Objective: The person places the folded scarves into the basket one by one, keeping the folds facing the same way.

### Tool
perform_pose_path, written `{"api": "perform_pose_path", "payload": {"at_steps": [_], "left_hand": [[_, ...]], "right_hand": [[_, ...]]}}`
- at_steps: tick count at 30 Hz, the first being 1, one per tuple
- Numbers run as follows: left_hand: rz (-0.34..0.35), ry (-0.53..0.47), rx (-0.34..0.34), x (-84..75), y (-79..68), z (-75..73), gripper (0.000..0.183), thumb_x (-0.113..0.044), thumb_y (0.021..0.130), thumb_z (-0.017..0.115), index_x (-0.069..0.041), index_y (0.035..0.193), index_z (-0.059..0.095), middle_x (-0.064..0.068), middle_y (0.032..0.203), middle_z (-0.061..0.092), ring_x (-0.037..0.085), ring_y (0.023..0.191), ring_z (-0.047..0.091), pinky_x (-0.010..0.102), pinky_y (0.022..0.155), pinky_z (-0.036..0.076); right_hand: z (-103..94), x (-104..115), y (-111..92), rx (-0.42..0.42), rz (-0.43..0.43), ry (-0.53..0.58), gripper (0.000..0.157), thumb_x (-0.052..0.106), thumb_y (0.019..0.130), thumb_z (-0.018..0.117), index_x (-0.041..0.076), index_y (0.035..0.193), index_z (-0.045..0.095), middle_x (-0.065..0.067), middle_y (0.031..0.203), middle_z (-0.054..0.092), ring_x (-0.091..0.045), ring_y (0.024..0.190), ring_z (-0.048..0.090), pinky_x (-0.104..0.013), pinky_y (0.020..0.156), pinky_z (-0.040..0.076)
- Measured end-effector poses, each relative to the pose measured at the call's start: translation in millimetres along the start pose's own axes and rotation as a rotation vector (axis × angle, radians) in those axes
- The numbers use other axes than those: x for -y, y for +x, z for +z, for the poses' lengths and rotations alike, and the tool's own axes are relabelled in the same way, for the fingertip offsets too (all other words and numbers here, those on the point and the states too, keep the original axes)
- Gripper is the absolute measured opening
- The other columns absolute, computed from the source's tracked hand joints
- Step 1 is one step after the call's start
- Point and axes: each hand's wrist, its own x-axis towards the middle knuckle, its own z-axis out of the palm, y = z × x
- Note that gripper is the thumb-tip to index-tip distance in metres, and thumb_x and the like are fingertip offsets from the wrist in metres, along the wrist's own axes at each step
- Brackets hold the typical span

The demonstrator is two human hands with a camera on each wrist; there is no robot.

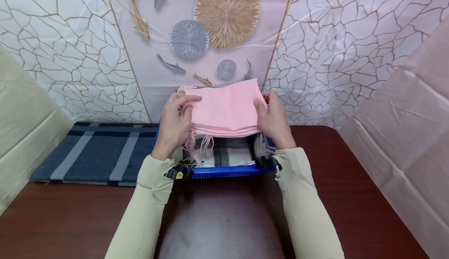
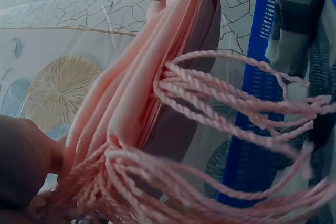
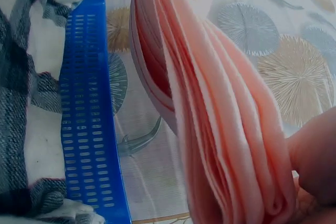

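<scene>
A folded pink scarf (image 1: 224, 107) with several layers hangs between both hands, above the blue plastic basket (image 1: 224, 171). My left hand (image 1: 175, 120) grips its left end, where twisted fringe (image 2: 220, 82) dangles. The right hand (image 1: 275, 118) pinches the other end, thumb on top and fingers behind. The right wrist view shows the scarf's folded layers (image 3: 226, 129) stacked edge-on. Inside the basket lies a black, grey and white plaid scarf (image 1: 224, 151), partly hidden under the pink one.
A folded dark blue-grey cloth (image 1: 94, 153) with light stripes lies left of the basket on the brown wooden table (image 1: 336, 196). Behind stands a patterned backdrop (image 1: 315, 48), with plain beige cloth (image 1: 403, 134) along the right side.
</scene>
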Motion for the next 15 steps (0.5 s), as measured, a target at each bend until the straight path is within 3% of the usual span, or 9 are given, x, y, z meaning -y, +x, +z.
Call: {"api": "perform_pose_path", "payload": {"at_steps": [5, 9, 11, 15], "left_hand": [[-0.025, 0.021, 0.028, 2.6, -0.5, 0.6, 0.032, 0.002, 0.1, 0.052, -0.009, 0.116, 0.077, 0.011, 0.108, 0.061, 0.023, 0.074, 0.043, 0.028, 0.064, 0.033], [-0.069, 0.023, 0.076, 5.2, -2.5, -1.8, 0.034, 0.004, 0.099, 0.05, -0.007, 0.117, 0.077, 0.014, 0.123, 0.065, 0.026, 0.086, 0.052, 0.03, 0.072, 0.038], [-0.114, 0.031, 0.112, 6.7, -4.1, -3.7, 0.035, 0.004, 0.099, 0.049, -0.006, 0.118, 0.076, 0.015, 0.129, 0.064, 0.026, 0.09, 0.053, 0.031, 0.072, 0.04], [-0.23, 0.06, 0.194, 10.3, -7.0, -6.3, 0.036, 0.001, 0.102, 0.046, -0.008, 0.123, 0.074, 0.016, 0.137, 0.06, 0.024, 0.075, 0.053, 0.028, 0.058, 0.04]], "right_hand": [[0.9, -1.5, 3.5, 0.053, 0.018, -0.028, 0.032, 0.017, 0.107, 0.045, -0.004, 0.131, 0.05, -0.024, 0.121, 0.059, -0.033, 0.104, 0.055, -0.048, 0.097, 0.045], [2.3, -3.8, 4.6, 0.121, 0.038, -0.065, 0.032, 0.017, 0.107, 0.044, -0.005, 0.129, 0.051, -0.025, 0.12, 0.06, -0.034, 0.107, 0.056, -0.049, 0.1, 0.045], [3.7, -5.1, 4.4, 0.162, 0.049, -0.079, 0.032, 0.017, 0.107, 0.043, -0.005, 0.128, 0.05, -0.024, 0.119, 0.06, -0.034, 0.107, 0.056, -0.05, 0.101, 0.045], [6.7, -7.3, 2.7, 0.242, 0.07, -0.118, 0.032, 0.018, 0.108, 0.04, -0.006, 0.128, 0.048, -0.022, 0.114, 0.058, -0.034, 0.101, 0.055, -0.048, 0.095, 0.046]]}}
